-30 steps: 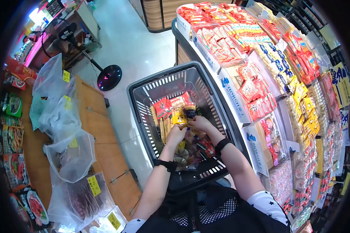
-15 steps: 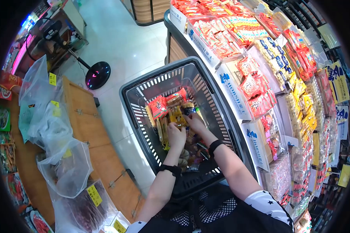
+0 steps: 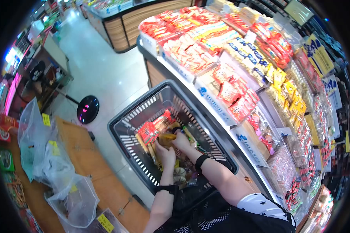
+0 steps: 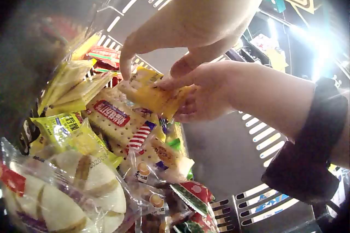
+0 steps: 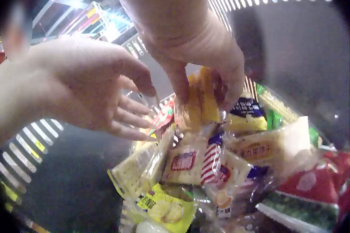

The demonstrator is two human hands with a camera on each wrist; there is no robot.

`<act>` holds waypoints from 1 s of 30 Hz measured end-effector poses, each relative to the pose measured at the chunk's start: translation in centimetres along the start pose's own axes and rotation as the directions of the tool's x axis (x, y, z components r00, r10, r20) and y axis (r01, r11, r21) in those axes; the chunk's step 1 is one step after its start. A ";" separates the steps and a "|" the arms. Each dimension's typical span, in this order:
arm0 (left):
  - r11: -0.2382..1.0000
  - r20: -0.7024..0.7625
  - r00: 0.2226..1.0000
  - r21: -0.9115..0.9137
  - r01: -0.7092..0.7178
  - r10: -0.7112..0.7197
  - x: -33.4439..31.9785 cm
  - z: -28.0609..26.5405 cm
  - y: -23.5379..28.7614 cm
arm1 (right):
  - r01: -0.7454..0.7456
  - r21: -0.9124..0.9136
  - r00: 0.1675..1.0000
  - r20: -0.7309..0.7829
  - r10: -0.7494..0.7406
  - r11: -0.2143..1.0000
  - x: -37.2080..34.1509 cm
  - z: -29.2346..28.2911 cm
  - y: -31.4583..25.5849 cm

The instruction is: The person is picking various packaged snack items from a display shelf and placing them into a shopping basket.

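Observation:
Inside a dark grey shopping basket [image 3: 140, 102], both hands are close together over a heap of packaged snacks. My right hand [image 5: 202, 52] pinches a yellow packet [image 5: 199, 99] between thumb and fingers. Beside it, my left hand [image 5: 93, 85] has its fingers extended, with the fingertips close to the packet's side and the snacks below. Under the hands lie a cracker packet with a red label [image 4: 112, 115], a yellow-green packet [image 4: 68, 129] and a clear bag of round pale pieces [image 4: 82, 189]. Red packets [image 3: 147, 133] rest at the basket's far end.
A stepped display of wrapped snacks [image 3: 229, 97] stands right against the basket's right side. On the left is a wooden cabinet [image 3: 105, 174] with clear plastic sheeting [image 3: 54, 163]. A floor fan's round base [image 3: 88, 109] stands in the aisle ahead.
The head view has swung, so the basket sits further left and more of the aisle ahead shows. Both hands stay over the snacks; the yellow packet now stands tilted in the right hand.

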State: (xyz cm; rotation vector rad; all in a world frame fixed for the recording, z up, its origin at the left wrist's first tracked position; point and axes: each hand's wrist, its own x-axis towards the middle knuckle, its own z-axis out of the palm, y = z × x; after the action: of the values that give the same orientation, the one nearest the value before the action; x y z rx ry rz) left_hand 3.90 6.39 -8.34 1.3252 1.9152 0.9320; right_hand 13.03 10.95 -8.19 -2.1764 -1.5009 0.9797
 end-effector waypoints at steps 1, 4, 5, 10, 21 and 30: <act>1.000 0.009 1.000 -0.001 0.002 -0.002 0.2 0.1 0.0 | 0.011 0.043 0.998 0.069 -0.014 0.999 0.2 -0.9 -0.1; 0.994 0.064 0.993 0.017 -0.104 0.103 1.0 -0.5 0.1 | 0.194 -0.141 0.979 0.098 -0.181 0.971 -0.3 -4.0 -1.1; 0.974 0.044 0.985 0.145 -0.171 0.166 1.0 -0.5 0.7 | 0.241 -0.245 0.966 0.159 -0.206 0.939 -0.3 -5.2 -1.4; 0.833 0.420 0.763 0.027 -0.552 0.492 0.3 -2.5 6.8 | 0.580 -0.322 0.810 0.319 -0.492 0.748 -2.4 -13.1 -2.1; 0.907 0.525 0.740 -0.250 -0.340 0.421 -9.9 -0.1 23.2 | 0.236 0.828 0.800 0.132 -0.585 0.509 -10.6 -27.9 9.3; 0.968 0.801 0.545 -0.231 -0.102 0.248 -13.4 8.8 29.5 | 0.099 0.952 0.951 -0.005 -0.309 0.289 -9.8 -35.1 17.5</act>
State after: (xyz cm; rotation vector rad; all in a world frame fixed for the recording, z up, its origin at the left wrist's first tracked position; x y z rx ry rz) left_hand 30.04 2.70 12.42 1.5028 0.9490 0.3752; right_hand 47.26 -0.83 9.73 -0.9779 -0.7787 1.4749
